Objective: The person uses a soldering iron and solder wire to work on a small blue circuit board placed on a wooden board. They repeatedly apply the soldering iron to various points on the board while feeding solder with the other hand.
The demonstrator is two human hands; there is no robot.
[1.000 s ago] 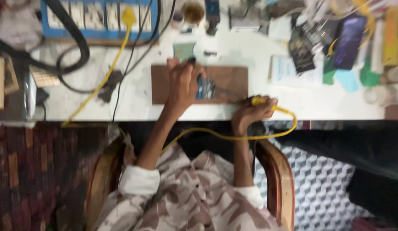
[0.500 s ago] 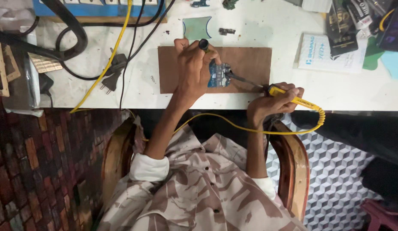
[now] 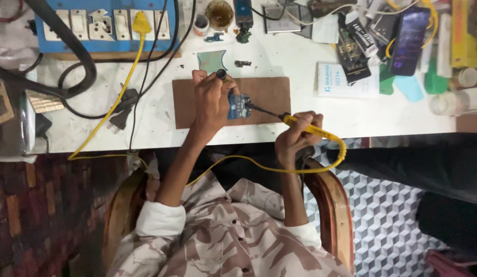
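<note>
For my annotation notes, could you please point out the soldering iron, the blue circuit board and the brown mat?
soldering iron [image 3: 305,127]: head view, yellow handle.
blue circuit board [image 3: 240,106]: head view, exposed face.
brown mat [image 3: 269,92]: head view, bare right part.

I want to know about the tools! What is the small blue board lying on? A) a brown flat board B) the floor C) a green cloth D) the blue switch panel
A: the small blue circuit board lies on the brown board on the white table, under the left hand, while the right hand points the yellow soldering iron at it.

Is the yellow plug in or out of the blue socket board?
In: the yellow plug sits seated in the blue socket board, its cable trailing down.
</note>
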